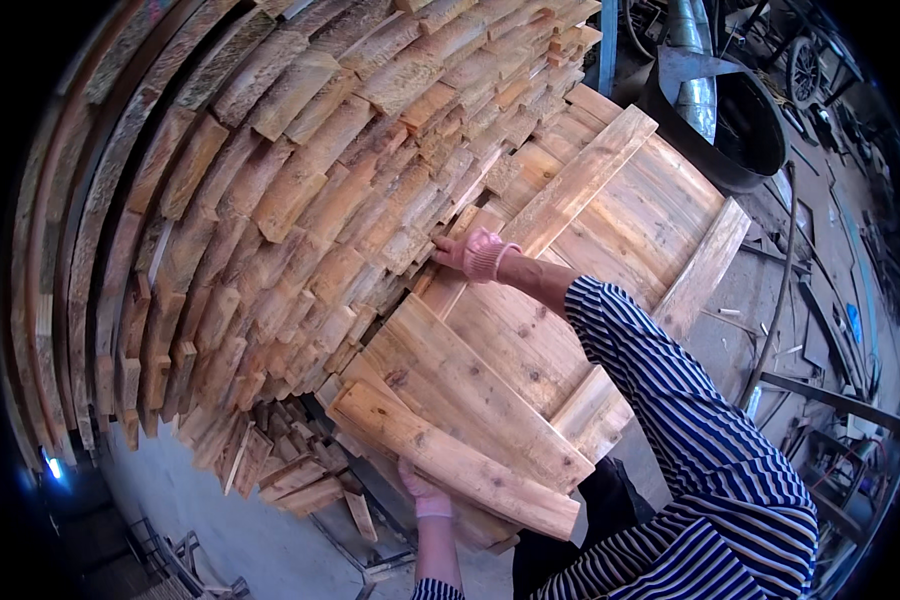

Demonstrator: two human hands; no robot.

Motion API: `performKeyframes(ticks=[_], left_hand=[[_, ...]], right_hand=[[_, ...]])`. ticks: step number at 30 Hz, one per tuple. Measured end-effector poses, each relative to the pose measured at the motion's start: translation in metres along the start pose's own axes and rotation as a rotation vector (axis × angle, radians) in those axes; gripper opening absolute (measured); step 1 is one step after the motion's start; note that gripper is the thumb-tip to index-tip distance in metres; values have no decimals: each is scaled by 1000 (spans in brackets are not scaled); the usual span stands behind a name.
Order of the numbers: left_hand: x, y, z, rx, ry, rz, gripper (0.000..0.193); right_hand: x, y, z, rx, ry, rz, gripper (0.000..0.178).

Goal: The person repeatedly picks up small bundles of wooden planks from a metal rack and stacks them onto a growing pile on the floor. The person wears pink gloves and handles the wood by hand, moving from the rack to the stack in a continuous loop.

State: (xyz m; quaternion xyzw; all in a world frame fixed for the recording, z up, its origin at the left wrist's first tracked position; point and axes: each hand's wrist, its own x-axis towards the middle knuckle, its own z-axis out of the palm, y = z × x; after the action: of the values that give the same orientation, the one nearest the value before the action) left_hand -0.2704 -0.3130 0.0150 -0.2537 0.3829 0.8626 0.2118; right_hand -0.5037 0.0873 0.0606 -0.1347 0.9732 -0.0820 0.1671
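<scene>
My left hand point(426, 492), in a pink glove, holds the lower edge of a long, bowed wooden board point(450, 450); its fingertips are partly hidden beneath the wood. Beside that board lies a wider plank point(480, 385). My right hand point(473, 254), also in a pink glove, reaches across to the stack's edge. Its fingers stretch leftward and rest on wood next to the board ends. Below my right forearm is a panel of joined planks point(530, 335), with crosswise battens point(590, 180) on it.
A tall stack of rough-cut boards point(300, 200) fills the left, its ends uneven. Loose offcuts point(295, 465) lie below it. Far right, a black round tub point(735, 130) stands by a shiny metal duct point(692, 70). A metal frame point(840, 400) and clutter line the right side.
</scene>
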Motion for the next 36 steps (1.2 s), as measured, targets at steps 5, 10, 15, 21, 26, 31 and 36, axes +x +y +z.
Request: performKeyframes(ticks=[5,10,15,21,26,31,36], left_hand=[[-12,17,-47,-44,34,31,76],[7,-4,40,-20,6,-96,71],[-22,12,75,-22,56,-50,67],[-17,-33,189,177,7,-46,72],[8,-31,144,182,46,-95,84],[19,-42,141,92,-44,-42,82],[20,-43,151,27,5,-122,84]], right_hand=[[23,-41,-4,201,72,-23,44],[-9,34,57,27,390,21,44],[-113,-87,46,530,512,-99,81],[-251,-168,18,982,82,284,117],[-246,-114,14,774,142,528,99],[-178,-100,46,520,260,477,83],[-185,-124,48,415,238,346,77]])
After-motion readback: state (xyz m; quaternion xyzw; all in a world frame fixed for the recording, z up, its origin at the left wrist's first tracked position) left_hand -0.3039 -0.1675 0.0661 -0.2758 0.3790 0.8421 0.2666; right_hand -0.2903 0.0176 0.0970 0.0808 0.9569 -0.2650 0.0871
